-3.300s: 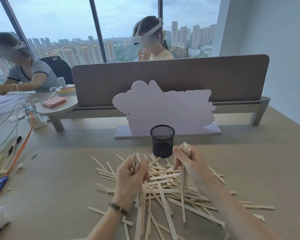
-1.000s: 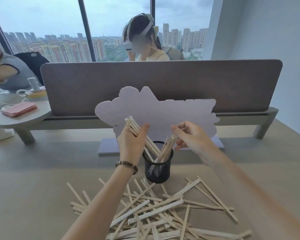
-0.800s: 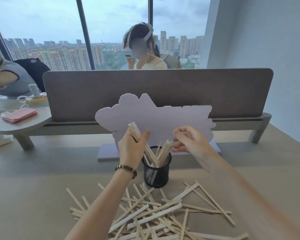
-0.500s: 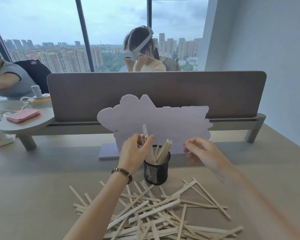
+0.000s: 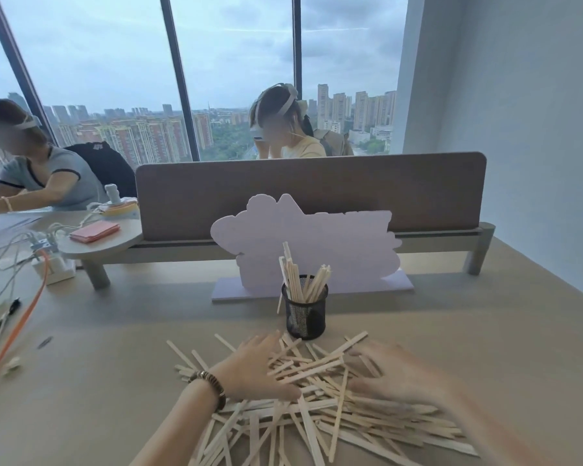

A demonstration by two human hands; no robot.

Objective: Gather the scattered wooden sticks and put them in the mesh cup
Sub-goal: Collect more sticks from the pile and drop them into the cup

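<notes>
Fingers (image 5: 266, 344) of both hands (image 5: 249, 371) lie spread, gripping nothing yet, on the stick pile (image 5: 317, 391), seemingly to rake another bundle for the part-filled mesh cup (image 5: 305, 314).

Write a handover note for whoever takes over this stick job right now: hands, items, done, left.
Left hand: open, palm down on the left side of the wooden stick pile, gripping nothing.
Right hand: blurred by motion, over the right side of the pile; grip cannot be told.
Black mesh cup: upright just beyond the pile, in front of the lilac cutout sign.
Done: two bundles of sticks in the cup, standing up. One stick leans against the cup's outer left wall.
Left: most of the sticks, scattered on the table between the hands and toward the person.
</notes>
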